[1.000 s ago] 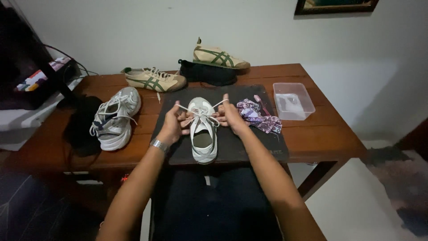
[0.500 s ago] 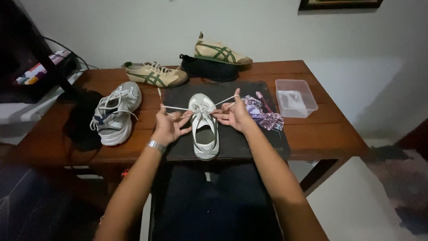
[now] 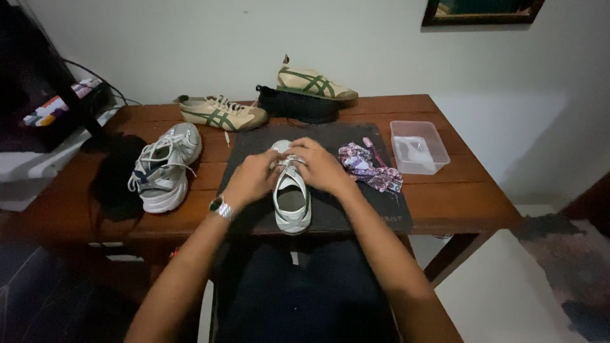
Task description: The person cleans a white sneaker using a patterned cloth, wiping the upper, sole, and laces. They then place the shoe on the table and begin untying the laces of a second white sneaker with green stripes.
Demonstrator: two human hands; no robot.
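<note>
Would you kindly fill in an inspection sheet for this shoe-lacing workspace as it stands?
Surface: brown wooden table with a dark mat.
Job's things: white sneaker on the mat, toe away from the person.
Clutter: second white sneaker; two beige-green sneakers; patterned cloth; clear plastic tub; black cloth.
Hands: left hand and right hand both on the sneaker's laces.
Cables: black cable far left.
Surroundings: white wall, picture frame.

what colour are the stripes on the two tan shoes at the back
Green, crossing stripes on both tan shoes; clearest in the head view.
</note>
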